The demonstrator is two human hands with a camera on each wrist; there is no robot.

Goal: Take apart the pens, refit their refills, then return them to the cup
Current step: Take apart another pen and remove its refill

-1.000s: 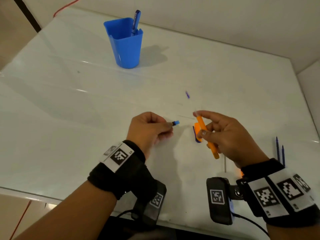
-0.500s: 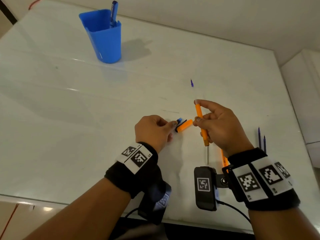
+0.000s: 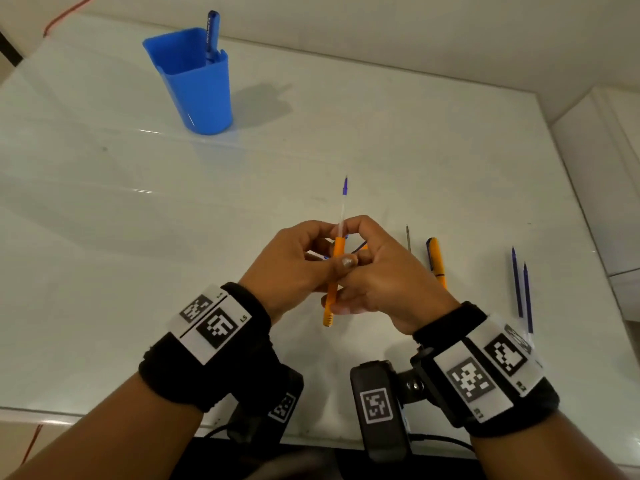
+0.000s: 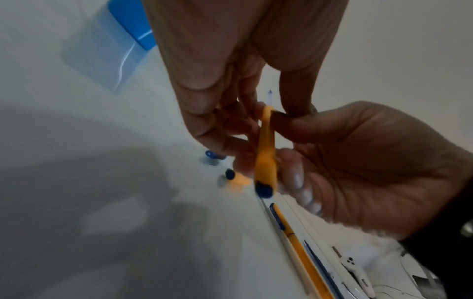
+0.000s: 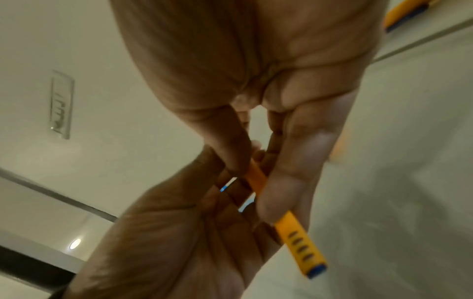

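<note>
Both hands meet over the table's middle around an orange pen barrel [image 3: 331, 289] [image 4: 266, 159] [image 5: 294, 234]. A clear refill with a purple tip [image 3: 344, 190] [image 4: 270, 94] sticks out of the barrel's far end, in line with it. My left hand [image 3: 322, 244] has its thumb across the barrel and its fingers curled at the top. My right hand [image 3: 363, 244] grips the barrel from the other side. The barrel's near end is blue with dark slots. An orange cap [image 4: 238, 179] and a blue plug [image 4: 211, 154] lie on the table under the hands.
A blue cup [image 3: 204, 98] stands at the far left with one blue pen [image 3: 212, 32] in it. Right of the hands lie a thin grey refill [image 3: 408, 237], another orange pen [image 3: 437, 263] and two blue refills [image 3: 521, 289]. A white ledge borders the table's right edge.
My left hand has let go of the orange cap and small blue plug and closed on the barrel beside the right hand. The clear refill now stands lined up with the barrel's far end.
</note>
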